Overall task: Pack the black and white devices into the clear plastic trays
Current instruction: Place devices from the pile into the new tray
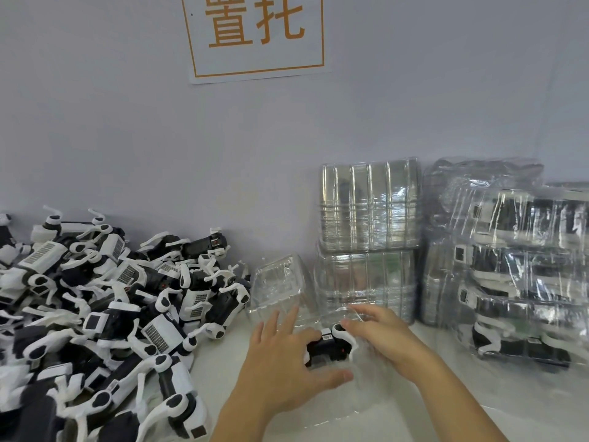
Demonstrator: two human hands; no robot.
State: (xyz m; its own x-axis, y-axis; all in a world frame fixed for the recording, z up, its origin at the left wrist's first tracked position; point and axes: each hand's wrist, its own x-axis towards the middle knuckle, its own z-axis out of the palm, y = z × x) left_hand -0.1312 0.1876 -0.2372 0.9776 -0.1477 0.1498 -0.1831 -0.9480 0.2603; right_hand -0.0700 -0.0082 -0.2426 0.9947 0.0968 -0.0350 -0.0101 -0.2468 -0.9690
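Note:
A black and white device [330, 347] lies in a clear plastic tray [360, 387] on the table in front of me. My left hand [283, 358] rests on the device's left side, fingers spread over it and thumb under its near edge. My right hand [379, 338] touches the device's right end and the tray wall, fingers curled. The tray's open lid [280, 282] stands up behind the hands. A large heap of loose black and white devices [95, 314] covers the table's left side.
Two stacks of empty clear trays [368, 237] stand against the wall behind the right hand. Packed trays with devices [516, 269] are piled at the right. A sign with orange characters [256, 33] hangs on the wall.

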